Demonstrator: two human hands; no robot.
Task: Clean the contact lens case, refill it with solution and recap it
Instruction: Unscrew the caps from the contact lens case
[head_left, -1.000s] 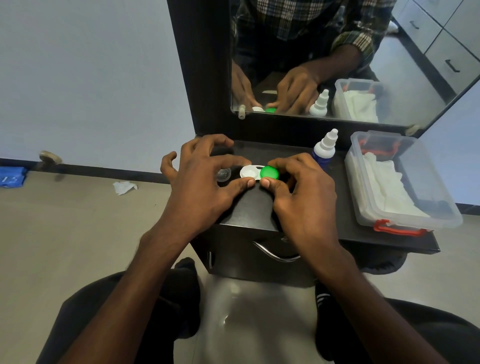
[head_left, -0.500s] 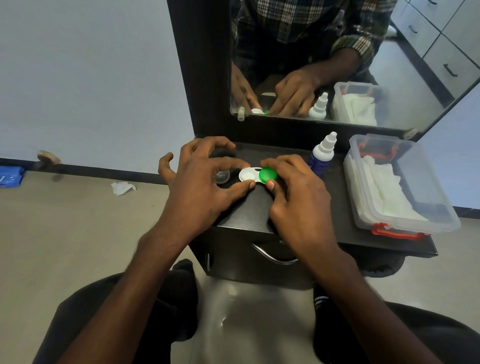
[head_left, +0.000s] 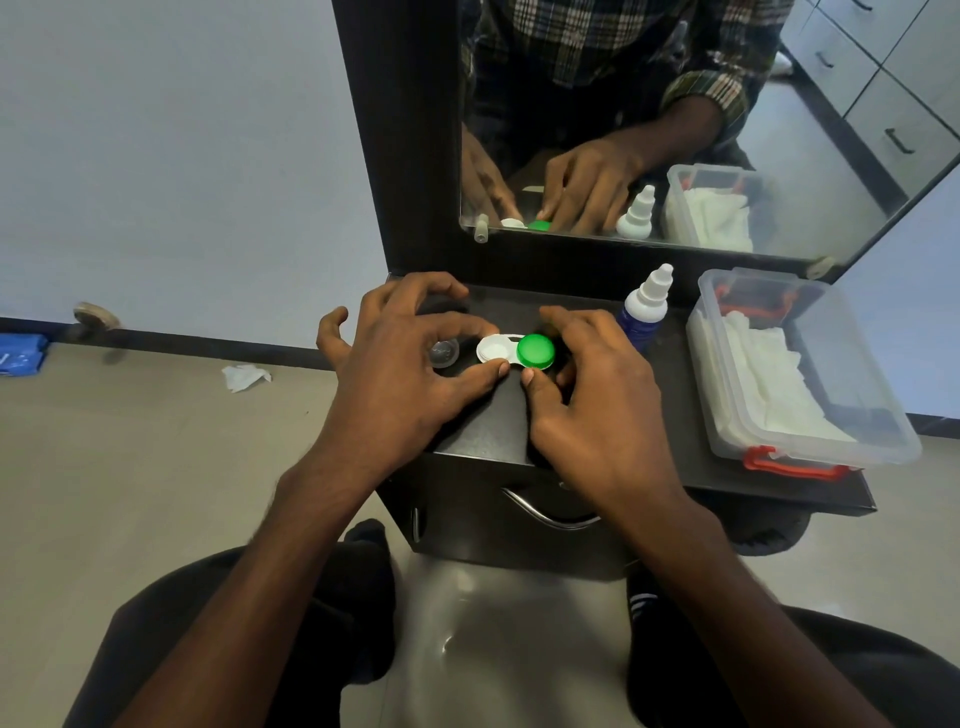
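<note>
A white contact lens case (head_left: 494, 349) lies on the black dresser top (head_left: 483, 431). Its left well is uncovered; a green cap (head_left: 535, 351) sits on its right well. My left hand (head_left: 405, 374) pinches the case's left end between index finger and thumb. My right hand (head_left: 597, 395) curls round the green cap, thumb at its front and fingers behind. A clear loose cap (head_left: 443, 353) lies just left of the case, under my left fingers. The blue solution bottle (head_left: 645, 307) with a white nozzle stands upright behind my right hand.
A clear plastic box (head_left: 789, 364) with white tissues and red latches sits at the right of the top. A mirror (head_left: 649, 119) rises behind the dresser. A crumpled tissue (head_left: 244, 376) lies on the floor at left. A drawer handle (head_left: 550, 512) is below the front edge.
My right thumb has shifted round the green cap's front edge and the fingers have spread slightly. The case and my left hand stay in place.
</note>
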